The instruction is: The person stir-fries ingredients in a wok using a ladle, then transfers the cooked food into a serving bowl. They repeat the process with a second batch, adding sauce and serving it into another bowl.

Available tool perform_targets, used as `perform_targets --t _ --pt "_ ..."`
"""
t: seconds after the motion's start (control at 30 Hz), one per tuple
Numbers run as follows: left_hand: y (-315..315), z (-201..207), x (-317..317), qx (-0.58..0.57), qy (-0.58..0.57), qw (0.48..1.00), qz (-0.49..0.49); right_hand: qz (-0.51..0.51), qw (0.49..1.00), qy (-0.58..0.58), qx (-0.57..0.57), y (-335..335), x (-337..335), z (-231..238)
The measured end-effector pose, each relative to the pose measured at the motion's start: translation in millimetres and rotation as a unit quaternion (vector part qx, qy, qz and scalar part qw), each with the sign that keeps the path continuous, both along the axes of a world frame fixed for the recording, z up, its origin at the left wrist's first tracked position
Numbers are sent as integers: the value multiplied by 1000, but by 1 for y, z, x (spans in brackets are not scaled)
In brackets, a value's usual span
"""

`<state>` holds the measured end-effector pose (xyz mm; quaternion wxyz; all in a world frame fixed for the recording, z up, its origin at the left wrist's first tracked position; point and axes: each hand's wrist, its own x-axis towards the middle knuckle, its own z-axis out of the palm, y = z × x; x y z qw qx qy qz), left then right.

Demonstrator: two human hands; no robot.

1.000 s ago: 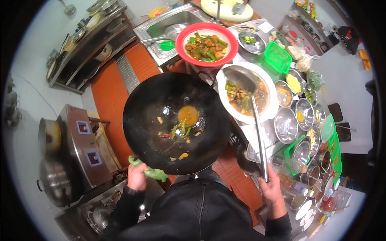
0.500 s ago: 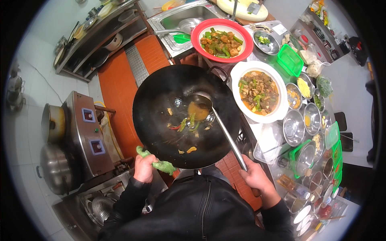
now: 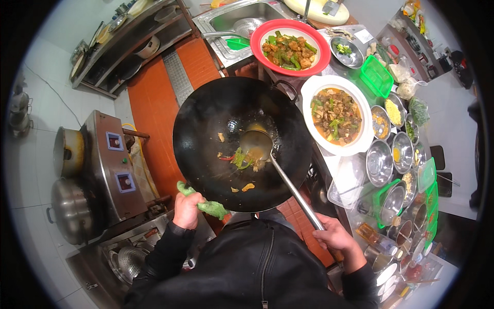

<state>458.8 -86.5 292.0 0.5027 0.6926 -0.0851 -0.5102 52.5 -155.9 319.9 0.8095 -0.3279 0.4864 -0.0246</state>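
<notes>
Grasping a green cloth [image 3: 212, 208], the left hand [image 3: 188, 210] is at the near left rim of a black wok [image 3: 206, 113]. The right hand [image 3: 334, 236] is wrapped around the handle of a ladle [image 3: 293, 188], whose bowl sits mid-wok beside green vegetable scraps [image 3: 240, 158]. A filled white dish [image 3: 367, 123] stands just right of the wok; beyond it is a filled red-rimmed dish [image 3: 256, 45].

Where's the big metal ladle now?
In the head view, the ladle is just right of centre, reaching into the black wok and slanting down to the lower right, where the right hand grips it.
</notes>
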Motion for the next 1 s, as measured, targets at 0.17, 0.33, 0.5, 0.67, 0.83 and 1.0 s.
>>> perform_targets --t 0.17,0.33,0.5,0.67,0.83,1.0 --pt "-1 1 -1 -7 -12 1000 -7 68 976 85 -187 2 2 -3" --pt "-1 2 -1 -8 -16 1000 -8 146 943 177 -241 3 -7 9" --pt "-2 2 -3 -9 -5 1000 2 56 993 75 -66 7 -1 18" --pt "-3 1 -2 -14 -6 1000 -9 5 1000 -1 17 2 11 21" --pt "-4 -3 -1 -21 4 1000 -6 3 995 34 -97 3 30 7" --pt "-7 -1 1 -3 15 1000 -4 17 999 22 -44 3 26 -2"
